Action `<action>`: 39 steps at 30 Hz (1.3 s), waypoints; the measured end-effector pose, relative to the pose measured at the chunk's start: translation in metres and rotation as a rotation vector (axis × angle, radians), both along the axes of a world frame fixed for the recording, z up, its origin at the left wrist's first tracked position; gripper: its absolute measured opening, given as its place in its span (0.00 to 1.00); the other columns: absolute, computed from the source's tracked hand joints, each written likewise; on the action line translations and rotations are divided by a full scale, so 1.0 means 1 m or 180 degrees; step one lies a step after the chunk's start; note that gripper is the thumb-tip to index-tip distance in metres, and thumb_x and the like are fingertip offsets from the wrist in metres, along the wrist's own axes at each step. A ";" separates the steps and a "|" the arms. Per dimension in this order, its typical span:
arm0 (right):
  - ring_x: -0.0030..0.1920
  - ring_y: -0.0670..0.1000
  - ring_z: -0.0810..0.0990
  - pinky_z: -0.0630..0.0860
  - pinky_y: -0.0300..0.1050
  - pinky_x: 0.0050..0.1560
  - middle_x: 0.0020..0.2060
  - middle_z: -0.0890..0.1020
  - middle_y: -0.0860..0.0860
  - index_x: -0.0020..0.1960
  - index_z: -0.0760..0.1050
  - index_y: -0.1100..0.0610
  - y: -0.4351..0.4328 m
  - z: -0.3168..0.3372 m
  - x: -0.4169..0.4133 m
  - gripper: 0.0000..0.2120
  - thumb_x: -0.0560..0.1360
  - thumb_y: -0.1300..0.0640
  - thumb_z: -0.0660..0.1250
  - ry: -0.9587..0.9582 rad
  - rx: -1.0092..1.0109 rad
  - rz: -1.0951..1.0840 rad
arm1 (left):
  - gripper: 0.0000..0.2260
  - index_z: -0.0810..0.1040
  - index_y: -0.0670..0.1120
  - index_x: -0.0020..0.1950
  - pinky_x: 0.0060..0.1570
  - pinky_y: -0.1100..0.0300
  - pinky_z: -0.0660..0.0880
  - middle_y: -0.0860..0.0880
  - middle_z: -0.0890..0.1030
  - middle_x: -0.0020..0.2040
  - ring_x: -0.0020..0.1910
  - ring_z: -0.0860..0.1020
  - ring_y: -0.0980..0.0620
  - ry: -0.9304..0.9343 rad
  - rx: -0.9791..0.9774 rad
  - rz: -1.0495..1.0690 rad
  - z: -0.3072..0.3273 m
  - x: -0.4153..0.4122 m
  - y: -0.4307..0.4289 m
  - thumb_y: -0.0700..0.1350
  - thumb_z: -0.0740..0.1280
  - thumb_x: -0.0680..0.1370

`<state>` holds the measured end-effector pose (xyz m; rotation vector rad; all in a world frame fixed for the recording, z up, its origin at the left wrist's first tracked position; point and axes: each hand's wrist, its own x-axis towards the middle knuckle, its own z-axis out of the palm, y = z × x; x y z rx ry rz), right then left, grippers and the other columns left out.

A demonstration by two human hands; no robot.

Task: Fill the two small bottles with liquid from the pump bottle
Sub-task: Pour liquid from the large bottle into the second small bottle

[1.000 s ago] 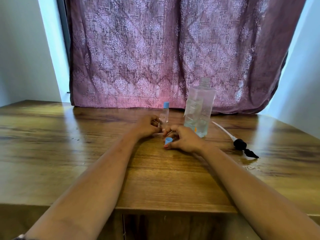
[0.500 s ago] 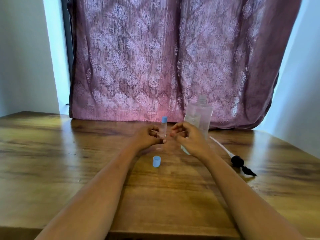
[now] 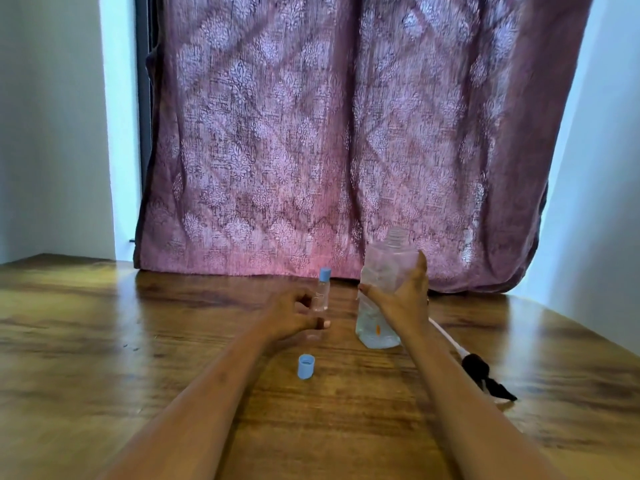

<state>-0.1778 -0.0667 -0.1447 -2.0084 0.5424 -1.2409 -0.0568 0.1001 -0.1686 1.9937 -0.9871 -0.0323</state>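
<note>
While the right hand (image 3: 403, 301) wraps fingers and thumb around the middle of the pump bottle (image 3: 379, 329), the left hand (image 3: 294, 313) rests on the table (image 3: 104, 341) just to its left. Its fingers are curled round what looks like the open small bottle (image 3: 313, 336) (only a faint clear base shows below the thumb, so that hold is a judgement). The pump bottle is right of centre, toward the far side, its threaded neck bare and clear liquid in its lower part. Whether its base sits on the wood or just off it I cannot tell. Its pump head (image 3: 479, 370), black with a white tube, lies on the table to the right, apart from the bottle. The capped small bottle (image 3: 322, 292) stands upright just beyond the left fingers, and a loose blue cap (image 3: 306, 366) sits nearer, between the forearms.

The step in hand looks like the start of the first pour. Next, the right hand would need to lift and tip the wide neck slowly over a very narrow mouth while the left hand steadies the small bottle; a fast tilt could flood past it. The capped bottle is not yet opened.
</note>
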 end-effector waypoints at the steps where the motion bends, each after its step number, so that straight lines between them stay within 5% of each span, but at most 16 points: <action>1: 0.65 0.60 0.68 0.69 0.51 0.61 0.68 0.66 0.58 0.74 0.49 0.54 0.000 -0.001 0.001 0.54 0.59 0.51 0.80 -0.0080 -0.0045 -0.0067 | 0.20 0.76 0.47 0.55 0.39 0.70 0.67 0.54 0.77 0.47 0.47 0.74 0.55 0.0063 0.0074 -0.0052 0.000 0.000 0.000 0.49 0.77 0.67; 8: 0.62 0.61 0.70 0.71 0.49 0.52 0.65 0.67 0.59 0.73 0.51 0.54 0.005 -0.001 -0.015 0.49 0.62 0.53 0.77 0.0173 -0.1036 -0.0255 | 0.14 0.77 0.47 0.52 0.38 0.67 0.67 0.54 0.76 0.43 0.43 0.74 0.55 0.0172 0.0174 -0.0138 -0.003 -0.001 0.002 0.46 0.75 0.69; 14: 0.59 0.61 0.74 0.72 0.59 0.55 0.64 0.69 0.57 0.71 0.48 0.49 0.005 -0.011 -0.018 0.48 0.61 0.53 0.75 0.1123 -0.1958 -0.0890 | 0.12 0.76 0.49 0.48 0.39 0.65 0.70 0.54 0.76 0.41 0.40 0.74 0.58 0.0037 0.0063 -0.0037 -0.006 -0.007 0.004 0.46 0.75 0.68; 21: 0.66 0.62 0.68 0.65 0.62 0.66 0.69 0.64 0.58 0.73 0.42 0.49 0.008 -0.018 -0.014 0.47 0.67 0.56 0.71 0.1756 -0.2438 -0.0874 | 0.11 0.77 0.48 0.47 0.42 0.62 0.71 0.55 0.77 0.39 0.40 0.75 0.56 0.0020 -0.0004 -0.0075 -0.007 -0.009 0.003 0.44 0.75 0.68; 30: 0.57 0.65 0.75 0.71 0.64 0.58 0.61 0.75 0.59 0.72 0.55 0.52 0.013 -0.022 -0.006 0.51 0.56 0.58 0.78 0.1718 -0.2990 -0.1194 | 0.13 0.77 0.48 0.50 0.40 0.65 0.70 0.55 0.77 0.43 0.44 0.75 0.56 -0.0049 0.0054 -0.0075 -0.007 -0.007 0.001 0.46 0.75 0.69; 39: 0.58 0.65 0.75 0.71 0.64 0.59 0.62 0.74 0.59 0.73 0.54 0.51 0.014 -0.023 -0.005 0.51 0.57 0.57 0.78 0.1731 -0.3040 -0.1189 | 0.12 0.75 0.49 0.48 0.37 0.67 0.68 0.57 0.75 0.40 0.40 0.73 0.60 0.0050 -0.0030 -0.0125 -0.008 -0.008 0.000 0.44 0.75 0.69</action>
